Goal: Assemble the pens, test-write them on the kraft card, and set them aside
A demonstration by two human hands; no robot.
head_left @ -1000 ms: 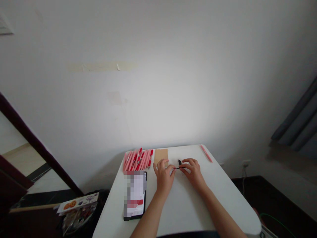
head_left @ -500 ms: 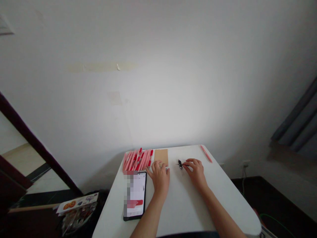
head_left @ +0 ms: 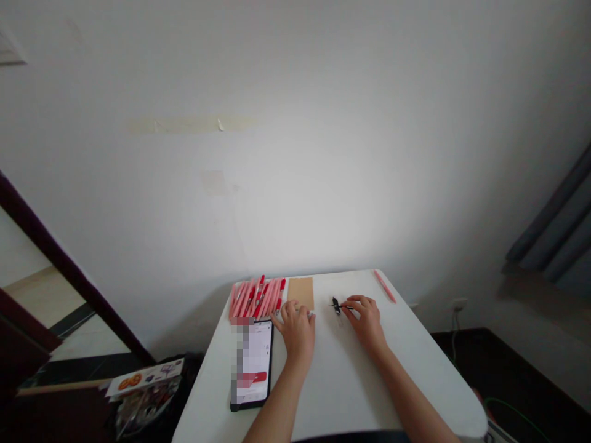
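Note:
My left hand [head_left: 297, 327] lies with its fingers spread at the lower edge of a brown card [head_left: 300, 291], palm down. Something small and pale shows by its fingertips, too small to name. In my right hand [head_left: 366, 319], thumb and index finger pinch a thin dark stick. The stick's far end reaches a small black object [head_left: 336, 305] on the white table. To the left of my left hand is a pile of pink and red pens [head_left: 256, 298], and below the pile a phone [head_left: 257, 363] lies with its screen lit.
One pink pen [head_left: 385, 287] lies near the right back edge of the white table [head_left: 344, 394]. Behind the table rises a wall. A bag of clutter [head_left: 148, 403] with a printed box on top is on the floor at left.
My left hand has shifted very slightly to the left. My right hand has stayed almost in place, still pinching the thin stick.

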